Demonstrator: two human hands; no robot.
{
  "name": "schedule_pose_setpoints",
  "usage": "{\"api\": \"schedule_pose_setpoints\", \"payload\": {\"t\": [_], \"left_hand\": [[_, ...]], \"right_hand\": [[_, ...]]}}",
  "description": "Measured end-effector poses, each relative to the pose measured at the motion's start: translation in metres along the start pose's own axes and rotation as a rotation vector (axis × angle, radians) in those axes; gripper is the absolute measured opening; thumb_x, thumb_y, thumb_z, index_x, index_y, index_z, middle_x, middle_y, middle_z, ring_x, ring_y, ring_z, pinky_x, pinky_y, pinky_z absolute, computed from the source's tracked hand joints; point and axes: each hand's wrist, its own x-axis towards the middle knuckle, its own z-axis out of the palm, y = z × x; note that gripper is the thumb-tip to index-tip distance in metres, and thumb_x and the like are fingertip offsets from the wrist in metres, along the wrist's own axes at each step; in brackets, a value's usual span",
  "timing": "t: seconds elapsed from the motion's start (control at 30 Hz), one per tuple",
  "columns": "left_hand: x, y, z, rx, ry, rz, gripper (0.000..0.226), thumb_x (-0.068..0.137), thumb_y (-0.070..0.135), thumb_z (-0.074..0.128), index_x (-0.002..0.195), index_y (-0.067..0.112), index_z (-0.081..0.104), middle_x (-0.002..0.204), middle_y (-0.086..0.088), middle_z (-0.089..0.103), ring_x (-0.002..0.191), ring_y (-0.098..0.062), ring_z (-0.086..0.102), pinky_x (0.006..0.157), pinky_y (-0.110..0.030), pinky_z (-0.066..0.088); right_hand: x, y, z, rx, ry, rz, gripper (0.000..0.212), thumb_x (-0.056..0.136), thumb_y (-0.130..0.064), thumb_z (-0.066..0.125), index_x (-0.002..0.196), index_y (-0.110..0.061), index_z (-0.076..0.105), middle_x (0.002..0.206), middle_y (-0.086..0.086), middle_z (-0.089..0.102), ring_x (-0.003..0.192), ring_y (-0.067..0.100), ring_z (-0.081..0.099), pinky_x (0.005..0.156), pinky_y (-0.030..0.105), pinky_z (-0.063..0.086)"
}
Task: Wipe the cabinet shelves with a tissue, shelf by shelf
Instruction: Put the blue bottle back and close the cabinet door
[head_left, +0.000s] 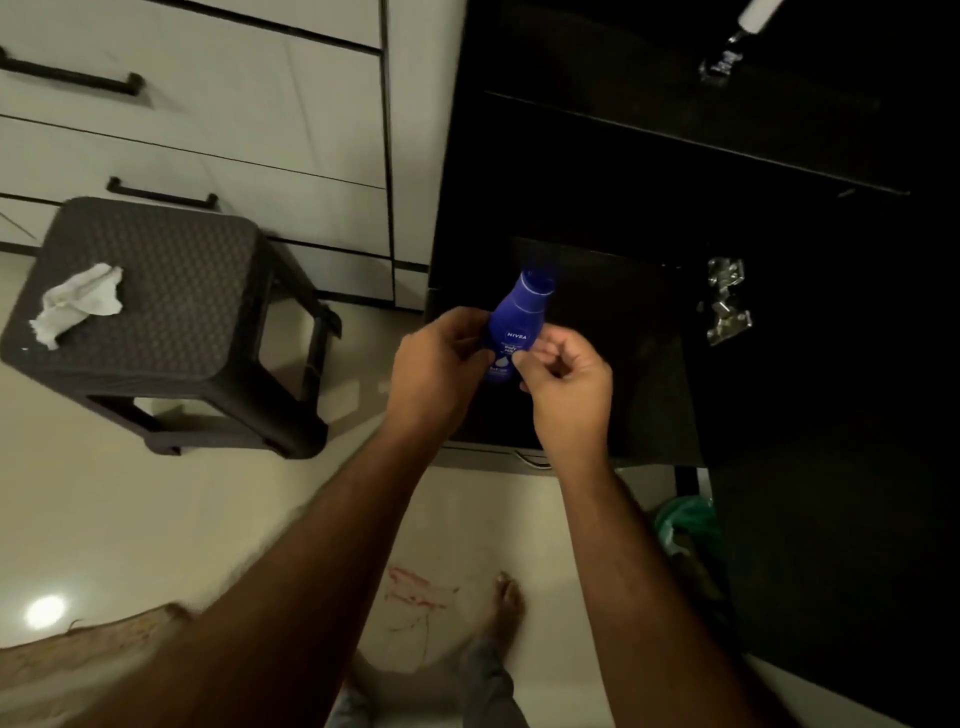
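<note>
You are standing in a home, most likely a bedroom or dressing area. To your left runs a bank of pale drawers (208, 104) with dark bar handles (72, 75), built in like a wardrobe. Ahead of you a dark cabinet (675, 156) stands open, its door hinges (727, 301) showing. A dark woven-pattern plastic stool (156, 312) sits on the glossy cream tiled floor (104, 519). Your bare foot (506, 603) and a blue Nivea body milk bottle (514, 322) suit a lived-in private room.

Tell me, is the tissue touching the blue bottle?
Apart. The head view shows the tissue lying on the stool, while the blue bottle is over by the cabinet.
</note>
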Motion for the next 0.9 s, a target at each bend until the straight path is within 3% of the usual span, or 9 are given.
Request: {"api": "schedule_pose_setpoints", "payload": {"t": [0.2, 0.37, 0.53, 0.67, 0.9], "left_hand": [[0.045, 0.021, 0.060, 0.118, -0.017, 0.168, 0.037, 0.091, 0.013, 0.063, 0.127, 0.020, 0.057, 0.122, 0.003, 0.064, 0.109, -0.004, 0.059, 0.096, -0.027, 0.050], [0.084, 0.024, 0.084, 0.239, 0.030, 0.200, 0.038, 0.092, 0.017, 0.062, 0.130, 0.021, 0.056, 0.126, 0.002, 0.063, 0.113, -0.006, 0.057, 0.098, -0.025, 0.046], [0.113, 0.026, 0.106, 0.282, 0.065, 0.200, 0.040, 0.092, 0.018, 0.062, 0.131, 0.018, 0.055, 0.128, 0.000, 0.062, 0.116, -0.011, 0.058, 0.100, -0.030, 0.047], [0.130, 0.028, 0.119, 0.275, 0.095, 0.185, 0.039, 0.090, 0.016, 0.065, 0.129, 0.016, 0.058, 0.125, -0.001, 0.064, 0.114, -0.012, 0.059, 0.100, -0.032, 0.048], [0.148, 0.026, 0.127, 0.297, 0.117, 0.158, 0.039, 0.090, 0.018, 0.065, 0.129, 0.017, 0.058, 0.125, 0.000, 0.064, 0.114, -0.011, 0.059, 0.098, -0.026, 0.047]], "right_hand": [[0.066, 0.015, -0.054, -0.079, 0.027, -0.122, 0.022, 0.084, 0.001, 0.069, 0.104, -0.009, 0.069, 0.084, -0.009, 0.068, 0.079, 0.003, 0.064, 0.078, 0.029, 0.055], [0.110, 0.022, -0.064, -0.251, 0.050, -0.217, 0.020, 0.083, -0.007, 0.073, 0.101, -0.013, 0.068, 0.090, -0.006, 0.071, 0.083, 0.005, 0.067, 0.079, 0.027, 0.057], [0.146, 0.027, -0.069, -0.300, 0.061, -0.211, 0.020, 0.082, -0.008, 0.074, 0.100, -0.016, 0.068, 0.084, -0.015, 0.066, 0.080, -0.002, 0.064, 0.077, 0.023, 0.056], [0.165, 0.032, -0.070, -0.301, 0.075, -0.192, 0.019, 0.083, -0.009, 0.073, 0.101, -0.015, 0.068, 0.083, -0.017, 0.064, 0.078, -0.007, 0.062, 0.072, 0.010, 0.050], [0.184, 0.038, -0.065, -0.354, 0.079, -0.204, 0.027, 0.085, -0.012, 0.073, 0.112, -0.012, 0.067, 0.102, -0.004, 0.071, 0.088, 0.001, 0.064, 0.070, 0.004, 0.046]]}}
